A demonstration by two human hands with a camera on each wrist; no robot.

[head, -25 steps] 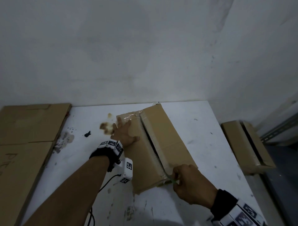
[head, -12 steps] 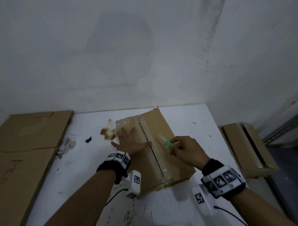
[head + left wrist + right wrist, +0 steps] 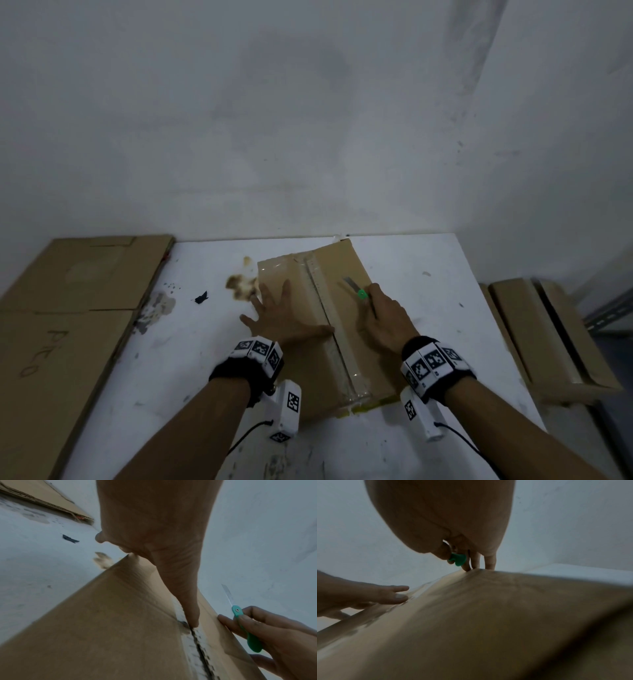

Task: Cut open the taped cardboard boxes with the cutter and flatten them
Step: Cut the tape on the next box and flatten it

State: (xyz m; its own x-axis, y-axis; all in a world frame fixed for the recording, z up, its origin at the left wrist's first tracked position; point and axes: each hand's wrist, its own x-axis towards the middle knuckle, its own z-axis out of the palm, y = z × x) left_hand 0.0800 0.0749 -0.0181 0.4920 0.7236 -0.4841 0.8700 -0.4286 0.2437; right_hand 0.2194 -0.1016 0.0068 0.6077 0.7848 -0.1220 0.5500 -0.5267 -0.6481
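Where the grey-white wall (image 3: 308, 120) meets its far edge, a stained white table (image 3: 428, 308) fills the lower half of the head view. Flattened cardboard sheets (image 3: 68, 308) lie along the table's left side, one bearing handwritten letters, and a second cardboard box (image 3: 548, 335) with a dark slit along its top stands off the table's right edge, lower down. On the table's middle rests the taped cardboard box (image 3: 322, 342), its long axis running from near to far, with a strip of clear tape (image 3: 325, 308) along the centre seam; in the left wrist view the seam shows as a dark open line near the camera. At the left, the left hand (image 3: 277, 317) lies flat on the box's left flap, fingers straight and spread, the thumb (image 3: 190, 609) reaching to the seam. At the right, the right hand (image 3: 387, 318) rests on the right flap, thumb and forefinger pinching the cutter (image 3: 358, 291) by its green handle, the other fingertips (image 3: 476, 562) touching the cardboard. The cutter's blade points toward the far-left, above the right flap, just right of the tape. A brown stain (image 3: 239, 284) and a small dark scrap (image 3: 202, 297) mark the table to the box's left.
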